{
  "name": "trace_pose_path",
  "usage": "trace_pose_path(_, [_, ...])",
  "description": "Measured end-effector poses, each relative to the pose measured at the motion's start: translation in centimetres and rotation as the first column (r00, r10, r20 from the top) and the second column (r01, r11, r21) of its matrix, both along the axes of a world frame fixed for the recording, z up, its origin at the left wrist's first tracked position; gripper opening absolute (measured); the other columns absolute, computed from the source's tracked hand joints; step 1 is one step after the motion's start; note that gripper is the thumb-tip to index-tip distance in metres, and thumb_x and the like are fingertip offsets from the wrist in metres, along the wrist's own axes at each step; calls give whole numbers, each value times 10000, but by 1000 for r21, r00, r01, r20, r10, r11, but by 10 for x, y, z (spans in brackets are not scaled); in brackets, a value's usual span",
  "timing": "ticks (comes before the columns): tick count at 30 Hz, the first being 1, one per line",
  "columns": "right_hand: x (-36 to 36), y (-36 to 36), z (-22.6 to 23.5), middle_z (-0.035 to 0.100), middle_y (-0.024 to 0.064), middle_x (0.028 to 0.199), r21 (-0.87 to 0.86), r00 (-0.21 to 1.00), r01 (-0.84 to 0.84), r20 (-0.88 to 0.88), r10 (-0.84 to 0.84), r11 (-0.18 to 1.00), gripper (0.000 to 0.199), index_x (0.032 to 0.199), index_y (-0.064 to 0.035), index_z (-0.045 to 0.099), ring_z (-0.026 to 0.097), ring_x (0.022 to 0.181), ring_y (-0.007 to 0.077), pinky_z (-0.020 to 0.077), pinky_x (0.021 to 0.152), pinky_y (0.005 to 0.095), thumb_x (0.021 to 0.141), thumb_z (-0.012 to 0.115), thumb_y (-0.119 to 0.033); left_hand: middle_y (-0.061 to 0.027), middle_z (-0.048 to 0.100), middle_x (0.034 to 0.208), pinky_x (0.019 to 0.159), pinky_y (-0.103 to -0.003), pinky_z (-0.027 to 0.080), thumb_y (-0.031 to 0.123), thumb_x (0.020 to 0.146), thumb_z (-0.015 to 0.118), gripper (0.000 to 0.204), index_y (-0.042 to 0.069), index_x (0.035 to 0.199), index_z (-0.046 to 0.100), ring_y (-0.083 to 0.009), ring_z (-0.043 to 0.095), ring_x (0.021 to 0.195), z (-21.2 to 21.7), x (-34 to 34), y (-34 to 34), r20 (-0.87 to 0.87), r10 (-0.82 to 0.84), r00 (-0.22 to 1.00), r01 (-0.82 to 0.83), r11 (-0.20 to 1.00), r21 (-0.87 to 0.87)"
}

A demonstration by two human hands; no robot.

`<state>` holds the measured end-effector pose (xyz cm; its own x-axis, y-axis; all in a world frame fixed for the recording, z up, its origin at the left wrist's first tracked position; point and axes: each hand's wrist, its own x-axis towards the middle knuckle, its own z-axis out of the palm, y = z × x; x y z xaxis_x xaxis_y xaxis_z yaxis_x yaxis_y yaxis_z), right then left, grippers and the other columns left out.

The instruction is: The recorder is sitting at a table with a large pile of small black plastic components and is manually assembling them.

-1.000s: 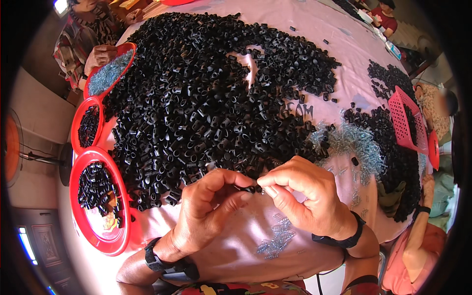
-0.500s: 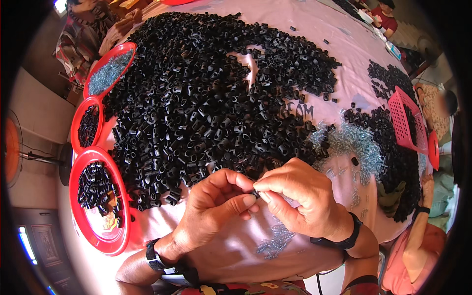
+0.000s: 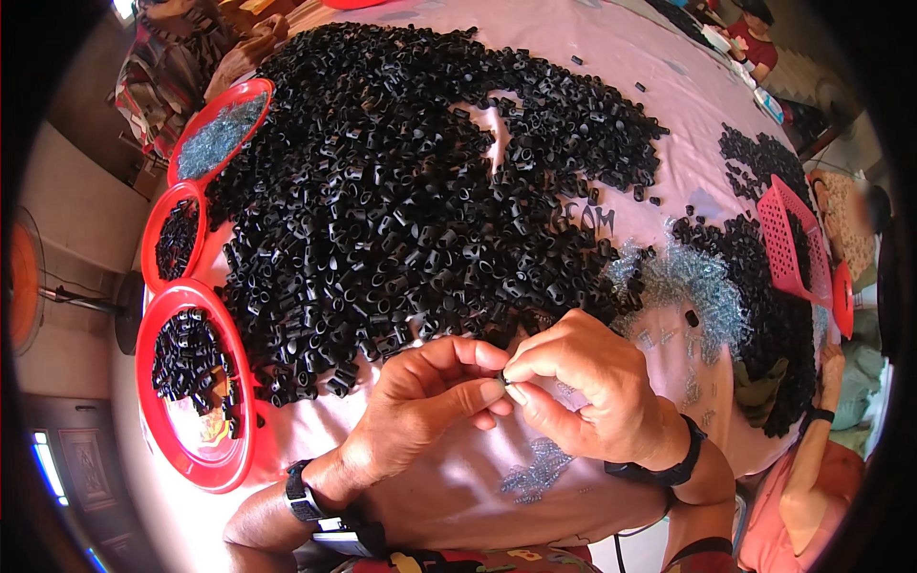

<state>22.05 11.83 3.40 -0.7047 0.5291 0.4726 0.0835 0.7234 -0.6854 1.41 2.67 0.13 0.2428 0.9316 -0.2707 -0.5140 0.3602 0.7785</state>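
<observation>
My left hand [image 3: 430,396] and my right hand [image 3: 587,392] meet fingertip to fingertip over the near part of the cloth. Between them they pinch a small black plastic piece [image 3: 502,378], mostly covered by the fingers. Just beyond my hands spreads a large heap of small, hollow black plastic pieces [image 3: 382,210]. Small metal springs [image 3: 537,470] lie on the cloth below my right hand, and a bigger pile of springs [image 3: 693,291] is to its right.
On the left stand a red plate of black parts [image 3: 244,458], a smaller red dish [image 3: 150,258] and a red dish of springs [image 3: 175,172]. A pink basket [image 3: 791,258] sits at the right by more black pieces. Other people are around the table.
My hands keep their pinch near the same spot, with the fingers shifted slightly around the black piece. The whole view has moved a little.
</observation>
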Motion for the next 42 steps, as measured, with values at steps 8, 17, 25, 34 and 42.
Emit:
trace_pose_path(8, [1,1,0,733,91,944,13,1000,10,-16,-10,1000,226,1043,-48,725,694,772,260,536,692,379,842,801,22,-87,729,1131,802,-270,609,74,1068,646,245,-25,1291,625,-145,734,979,-2,2,0,50,-15,999,14,1000,23])
trace_pose_path(17, [3,4,-5,714,84,897,95,992,101,66,-107,990,184,972,-57,736,677,770,266,543,653,371,810,799,6,-75,744,1070,659,-223,531,153,1075,651,220,65,1276,666,-95,683,797,6,-2,2,-27,137,990,-138,988,-70])
trace_pose_path(25, [5,1,-13,717,65,928,173,909,32,406,-101,984,170,941,-70,755,666,810,264,556,693,381,785,823,-73,-64,747,1058,661,-219,516,138,1072,652,235,55,1291,668,-86,675,785,0,1,1,-90,150,985,-154,987,-40])
trace_pose_path(34, [4,5,-6,719,93,891,-31,987,139,89,-136,990,278,1092,-44,730,662,741,273,542,676,385,828,770,34,-24,712,1011,678,-239,528,88,1063,656,215,39,1272,655,-90,680,813,-1,4,0,-163,91,982,-84,995,51])
trace_pose_path(42, [-1,-2,-1,747,110,950,-15,998,54,46,-54,998,317,1193,-14,743,691,766,271,564,693,375,884,750,52,-14,688,1016,771,-236,547,72,1066,655,202,-1,1254,643,-71,651,846,-1,5,-3,-121,93,988,-91,995,29])
